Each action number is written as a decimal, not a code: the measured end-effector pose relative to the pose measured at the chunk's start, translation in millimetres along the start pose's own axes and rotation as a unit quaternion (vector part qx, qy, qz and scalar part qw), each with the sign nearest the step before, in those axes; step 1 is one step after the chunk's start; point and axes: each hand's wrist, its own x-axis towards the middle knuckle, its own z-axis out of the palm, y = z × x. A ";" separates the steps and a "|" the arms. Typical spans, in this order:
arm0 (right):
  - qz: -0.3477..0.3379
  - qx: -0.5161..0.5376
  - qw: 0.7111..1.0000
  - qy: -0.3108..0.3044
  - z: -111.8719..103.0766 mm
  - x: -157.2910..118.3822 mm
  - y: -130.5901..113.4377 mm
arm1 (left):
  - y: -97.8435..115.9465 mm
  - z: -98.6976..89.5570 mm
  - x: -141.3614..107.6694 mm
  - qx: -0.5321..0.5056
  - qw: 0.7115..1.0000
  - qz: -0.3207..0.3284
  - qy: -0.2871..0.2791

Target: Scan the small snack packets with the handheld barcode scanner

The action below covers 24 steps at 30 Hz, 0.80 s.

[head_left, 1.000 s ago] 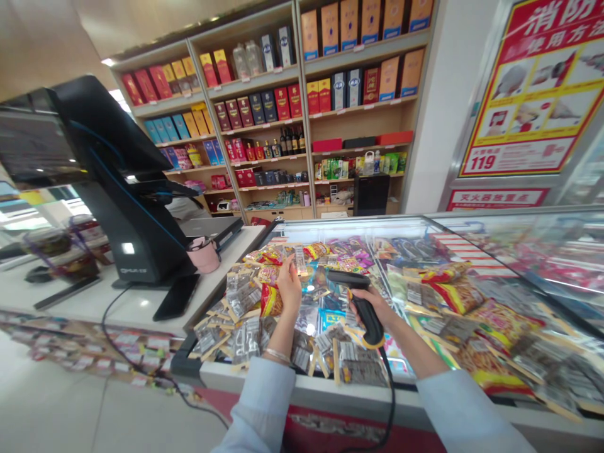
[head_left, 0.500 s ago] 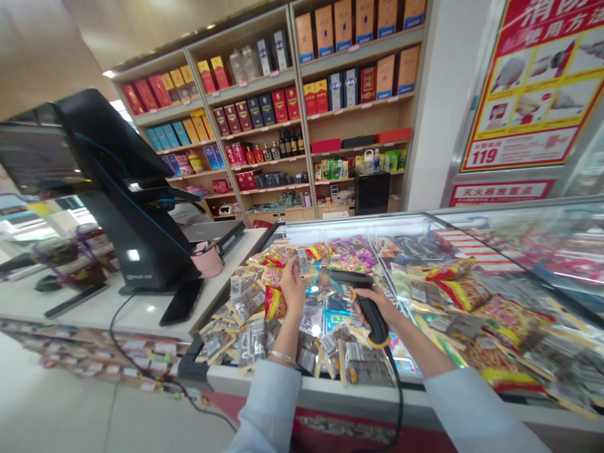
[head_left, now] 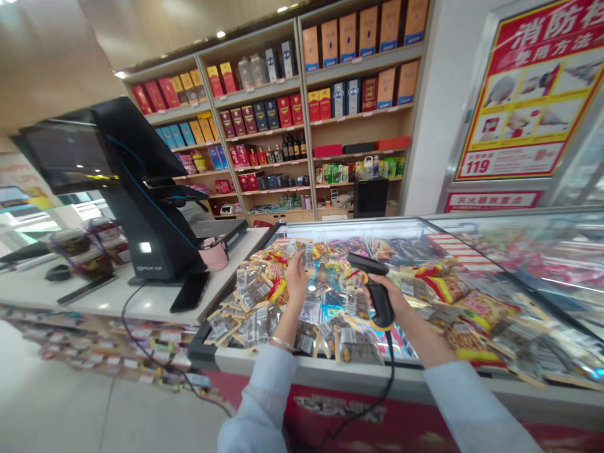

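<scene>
Pinching a small packet (head_left: 308,256) between the fingers of the left hand (head_left: 296,283), with the scanner (head_left: 379,303) clamped in the right hand (head_left: 394,297), its nose now lifted slightly higher, just beside the packet.

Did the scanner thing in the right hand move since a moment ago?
Yes, a little: the barcode scanner tipped its top rightward, judged against the display freezer's front rim.

lighting: bright, even, from ceiling spotlights (head_left: 220,34) and a glowing shop window (head_left: 42,214). shadows: faint. glare: white streaks across the glass freezer lid (head_left: 559,277). distortion: wide-angle bowing toward the edges, wall shelving (head_left: 264,126) leaning. blur: slight, mainly at the far edges.
</scene>
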 end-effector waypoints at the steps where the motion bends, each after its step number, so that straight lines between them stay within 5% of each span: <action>1: -0.014 -0.006 1.000 0.006 -3.0 -7.4 -9.9 | 4.4 -0.9 2.1 -0.003 1.000 0.003 -0.007; 6: -0.067 -0.009 0.996 0.060 -34.6 -46.4 -62.7 | 34.6 11.4 6.9 -0.025 0.993 -0.024 -0.114; 12: -0.121 -0.025 0.981 0.152 -92.6 -95.1 -107.1 | 92.2 56.8 -22.9 -0.068 0.960 -0.024 -0.270; 19: -0.160 0.009 0.951 0.264 -168.5 -137.2 -110.8 | 146.5 124.3 -68.9 -0.114 0.948 -0.038 -0.295; 24: -0.184 0.031 0.943 0.277 -209.1 -150.1 -94.3 | 149.6 158.2 -105.4 -0.077 0.954 -0.017 -0.290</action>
